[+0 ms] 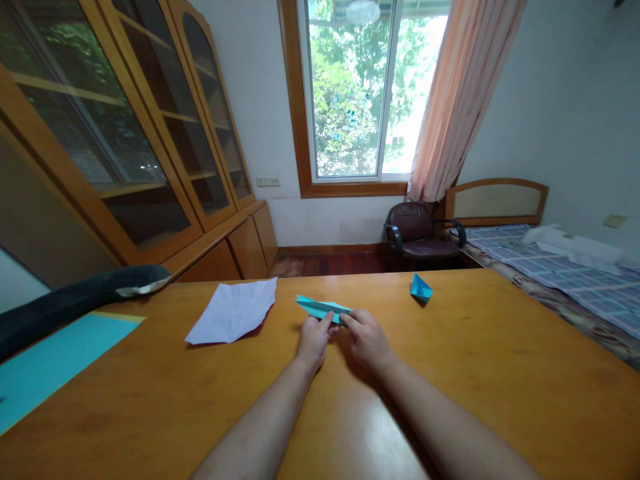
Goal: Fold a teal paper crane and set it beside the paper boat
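Head cam — both hands, left [314, 339] and right [367, 339], pinch one blue fold [321, 307] over the table [450, 373]; its near edge hides behind fingers. One boat [421, 288], one white sheet [234, 311], teal paper [50, 363] cut off.

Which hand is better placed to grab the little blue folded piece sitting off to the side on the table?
Probably the right hand: the small blue folded piece lies on its side. The left hand would have to cross over. Both pinch the blue folded paper.
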Demonstrator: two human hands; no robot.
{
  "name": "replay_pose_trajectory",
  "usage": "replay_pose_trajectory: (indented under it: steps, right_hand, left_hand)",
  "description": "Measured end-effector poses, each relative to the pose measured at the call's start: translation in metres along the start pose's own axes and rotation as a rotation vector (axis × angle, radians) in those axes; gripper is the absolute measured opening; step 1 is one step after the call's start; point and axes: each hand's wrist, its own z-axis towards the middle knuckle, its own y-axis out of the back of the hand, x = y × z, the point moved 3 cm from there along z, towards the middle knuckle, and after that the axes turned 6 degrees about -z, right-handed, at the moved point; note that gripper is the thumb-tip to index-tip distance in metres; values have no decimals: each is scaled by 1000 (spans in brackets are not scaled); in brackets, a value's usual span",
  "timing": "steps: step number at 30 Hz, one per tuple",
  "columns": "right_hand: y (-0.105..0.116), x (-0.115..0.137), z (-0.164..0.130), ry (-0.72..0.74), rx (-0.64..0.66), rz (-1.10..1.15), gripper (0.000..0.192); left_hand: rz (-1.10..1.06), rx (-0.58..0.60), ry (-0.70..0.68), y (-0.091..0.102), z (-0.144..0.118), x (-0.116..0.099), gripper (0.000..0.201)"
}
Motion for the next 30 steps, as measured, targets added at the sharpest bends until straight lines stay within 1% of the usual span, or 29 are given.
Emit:
replay_pose_trajectory:
  steps: [4,8,10,13,16,18,22,26,30]
  right_hand:
    - [1,-16,-1,-115,-67,47,32]
    - [-1,-27,-1,-244,-114,258,20]
    - [-4,-30,-2,-367,-97,427,19]
    - [-12,-34,-3,-596,-33,705,28]
    - [-17,-34,-4,-749,18,877,31]
    - [-17,-33,-3,-781,31,924,29]
    - [-17,-28,-1,-779,28,975,24]
    - [-20,-27,-1,-796,2,977,23]
    - [-24,-26,-3,-801,9,989,24]
  left_hand:
    - [-75,-113,-7,7,6,-4,33]
    - [-130,-159,29,9,8,-5,29]
    - [-144,-170,31,10,8,-5,29]
    - [-126,-158,9,10,7,-5,31]
    - [-79,-123,8,10,6,-4,33]
    - [-58,-95,24,9,5,-3,35]
    - [-9,-33,23,7,3,0,37]
    - [40,35,1,3,0,0,38]
    - [75,74,3,0,-2,3,34]
